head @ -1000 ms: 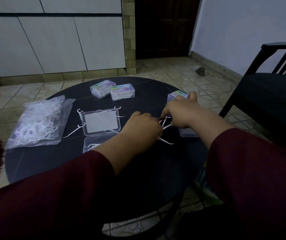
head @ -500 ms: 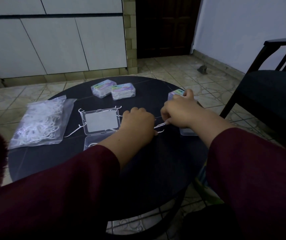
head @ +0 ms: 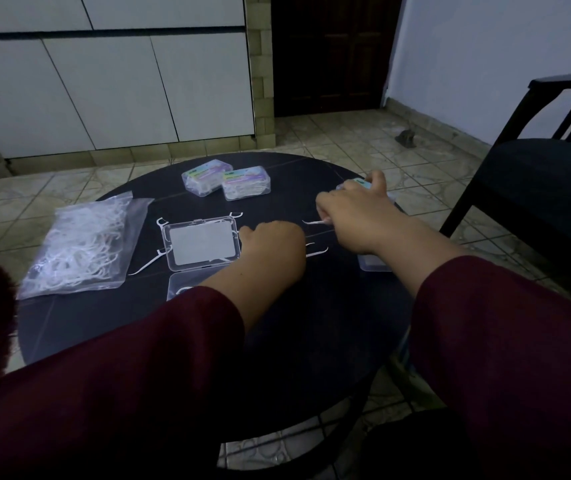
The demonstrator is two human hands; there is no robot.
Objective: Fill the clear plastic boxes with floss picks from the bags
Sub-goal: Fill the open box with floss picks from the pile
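An open clear plastic box (head: 201, 244) lies on the round black table (head: 311, 323), its other half (head: 181, 287) partly hidden by my left sleeve. My left hand (head: 273, 249) is curled beside the box's right edge, and floss pick ends (head: 318, 252) stick out from its right side. Further right, my right hand (head: 355, 211) pinches a single floss pick (head: 313, 222) just above the table. The bag of floss picks (head: 83, 244) lies at the left. Loose picks (head: 148, 265) lie around the open box.
Two filled, labelled boxes (head: 226, 181) sit at the table's far side. Another labelled box (head: 360, 183) and a clear box (head: 374, 266) are partly hidden under my right hand and arm. A dark chair (head: 536, 174) stands to the right on the tiled floor.
My hands have drawn apart. The left hand shifted left toward the open box, and the right hand pulled one pick away to the right.
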